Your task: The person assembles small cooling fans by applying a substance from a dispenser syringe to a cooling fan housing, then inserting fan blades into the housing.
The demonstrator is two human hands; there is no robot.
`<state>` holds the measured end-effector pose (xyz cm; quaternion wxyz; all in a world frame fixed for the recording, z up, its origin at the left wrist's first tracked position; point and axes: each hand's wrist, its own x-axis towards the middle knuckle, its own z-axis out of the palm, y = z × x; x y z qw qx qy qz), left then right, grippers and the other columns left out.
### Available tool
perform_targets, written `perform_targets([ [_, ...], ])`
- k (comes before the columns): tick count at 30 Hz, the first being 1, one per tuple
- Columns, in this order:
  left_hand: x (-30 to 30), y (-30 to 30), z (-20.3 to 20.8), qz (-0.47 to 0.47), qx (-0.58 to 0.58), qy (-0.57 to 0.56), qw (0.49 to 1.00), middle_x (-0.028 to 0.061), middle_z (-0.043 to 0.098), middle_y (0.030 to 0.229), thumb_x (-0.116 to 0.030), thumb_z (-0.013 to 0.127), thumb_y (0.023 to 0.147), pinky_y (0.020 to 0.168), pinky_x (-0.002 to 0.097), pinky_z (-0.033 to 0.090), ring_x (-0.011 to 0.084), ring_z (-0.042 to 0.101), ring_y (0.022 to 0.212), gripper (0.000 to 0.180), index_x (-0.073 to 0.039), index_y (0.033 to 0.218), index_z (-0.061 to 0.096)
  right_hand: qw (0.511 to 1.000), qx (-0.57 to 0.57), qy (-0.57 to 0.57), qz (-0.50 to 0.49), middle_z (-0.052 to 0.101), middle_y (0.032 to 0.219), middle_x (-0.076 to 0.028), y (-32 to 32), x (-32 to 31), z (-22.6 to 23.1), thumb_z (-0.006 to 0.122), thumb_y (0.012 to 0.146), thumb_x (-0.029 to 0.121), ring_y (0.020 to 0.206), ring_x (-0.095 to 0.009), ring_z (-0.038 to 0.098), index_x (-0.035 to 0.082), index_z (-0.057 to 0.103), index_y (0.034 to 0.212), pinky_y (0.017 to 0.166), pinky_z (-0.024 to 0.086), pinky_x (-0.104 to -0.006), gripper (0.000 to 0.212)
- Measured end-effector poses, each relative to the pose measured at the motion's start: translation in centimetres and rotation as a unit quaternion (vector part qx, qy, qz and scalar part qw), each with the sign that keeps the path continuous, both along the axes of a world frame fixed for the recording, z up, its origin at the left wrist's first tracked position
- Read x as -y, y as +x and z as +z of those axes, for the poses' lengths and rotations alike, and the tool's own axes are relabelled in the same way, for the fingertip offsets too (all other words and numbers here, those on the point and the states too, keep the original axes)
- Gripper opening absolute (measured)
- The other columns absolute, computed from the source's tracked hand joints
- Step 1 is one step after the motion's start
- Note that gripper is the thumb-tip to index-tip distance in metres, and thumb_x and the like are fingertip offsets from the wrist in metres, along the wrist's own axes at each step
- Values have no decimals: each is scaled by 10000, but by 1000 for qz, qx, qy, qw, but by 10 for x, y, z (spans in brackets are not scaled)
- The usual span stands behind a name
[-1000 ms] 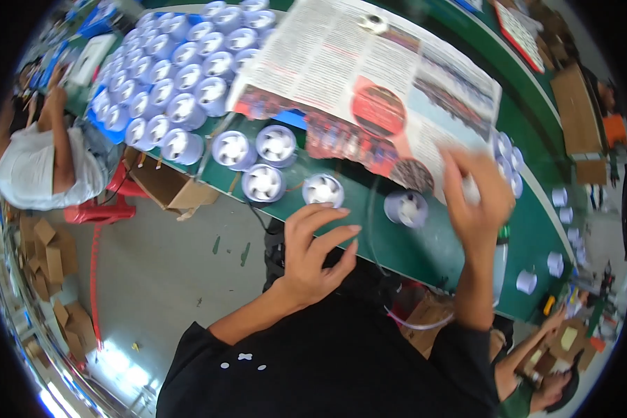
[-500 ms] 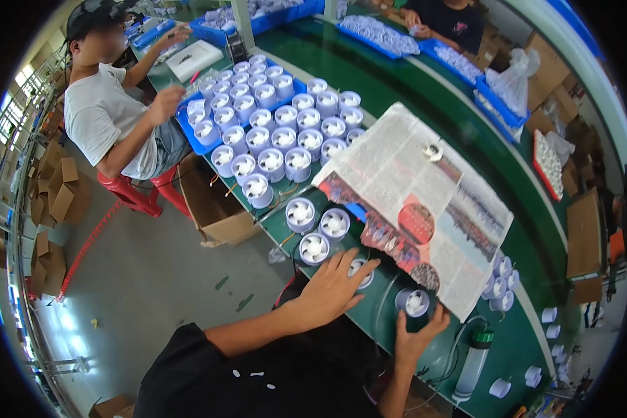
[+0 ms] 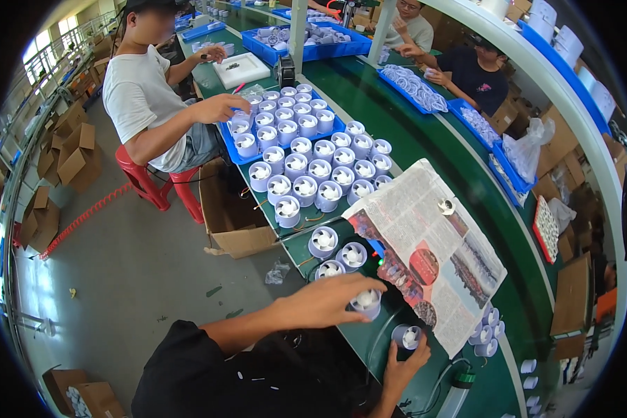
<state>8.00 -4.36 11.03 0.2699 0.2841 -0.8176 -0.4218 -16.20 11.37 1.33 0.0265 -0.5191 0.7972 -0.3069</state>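
Note:
My left hand [image 3: 327, 301] reaches over the green bench and its fingers close around a pale lilac cylinder with a white fan inside [image 3: 366, 302]. My right hand [image 3: 405, 362] grips another such cylinder [image 3: 406, 337] closer to me. Three more cylinders [image 3: 341, 254] stand just beyond my left hand. An open newspaper [image 3: 432, 247] lies on the bench to the right, with a small white part [image 3: 446, 206] on top of it.
Several more cylinders fill a blue tray [image 3: 238, 155] and the green bench [image 3: 425, 150] beyond it. A seated person in a white shirt [image 3: 143, 97] works at that tray. An open cardboard box [image 3: 233, 219] stands on the floor. Other people sit across the bench.
The view has swung up and left, showing more of the bench. My left hand moved right onto a cylinder. My right hand stays on its own cylinder near the newspaper's edge.

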Motion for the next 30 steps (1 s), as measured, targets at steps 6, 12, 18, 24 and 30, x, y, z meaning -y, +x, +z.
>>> perform_targets([
  [6,41,51,35,108,-15,-45,993,149,631,1203,-183,776,791,940,400,486,330,618,1100,566,-112,1306,550,1000,-3,-3,-2,505,1176,-207,1,2,1,770,767,116,1114,-404,461,12,451,1377,983,355,-470,696],
  [12,65,92,48,241,-22,-40,969,155,636,1245,-165,787,779,984,370,462,308,620,1139,542,-61,1268,580,1000,0,-10,-6,507,1180,-205,0,-1,-2,766,771,115,1112,-395,465,11,448,1383,986,356,-460,698],
  [18,79,130,50,307,26,-88,947,111,676,1113,-133,788,786,885,319,496,175,637,978,543,-73,1282,576,1000,17,-12,-2,506,1203,-215,1,-1,-1,762,780,109,1137,-402,459,1,439,1391,1002,357,-456,700],
  [24,112,167,44,354,14,-96,930,157,680,1084,-160,780,794,884,351,507,234,665,962,481,-53,1226,596,1000,3,-13,-7,504,1220,-223,1,-1,-1,763,786,107,1152,-405,457,1,431,1402,1016,355,-458,708],
  [30,247,248,38,477,81,-191,854,225,677,1116,-319,808,745,916,400,500,359,665,1055,603,-44,1227,574,1000,20,-12,-3,505,1221,-221,2,-2,1,760,787,95,1143,-406,461,4,429,1405,1018,355,-454,707],
])
